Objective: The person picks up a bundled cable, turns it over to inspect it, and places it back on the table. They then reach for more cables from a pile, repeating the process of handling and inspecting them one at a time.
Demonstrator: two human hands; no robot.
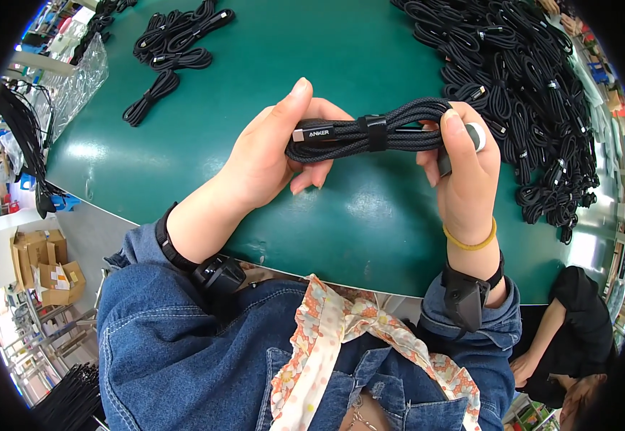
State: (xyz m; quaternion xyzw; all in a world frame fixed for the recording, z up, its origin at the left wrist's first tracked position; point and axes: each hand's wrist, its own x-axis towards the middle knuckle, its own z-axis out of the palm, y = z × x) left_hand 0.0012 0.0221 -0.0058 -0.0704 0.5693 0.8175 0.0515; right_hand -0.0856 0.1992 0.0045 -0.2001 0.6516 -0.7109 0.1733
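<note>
A coiled black braided charging cable [406,118], bound at its middle by a black strap [375,133], is held level in front of me above the table. Its metal-tipped connector [312,134] lies along the left end of the coil. My left hand [255,159] cradles that end, fingers behind it and thumb raised. My right hand [470,176] grips the other end, thumb pressed on the front. A small dark thing with a white rounded edge [480,136] is also within my right hand, mostly hidden; its kind cannot be made out.
On the green table [291,43] a large heap of coiled black cables [520,93] lies at the right. Several more coils [176,36] lie at the far left, near a clear plastic bag [90,75]. Another person [578,323] is at the lower right. Cardboard boxes [47,266] stand left.
</note>
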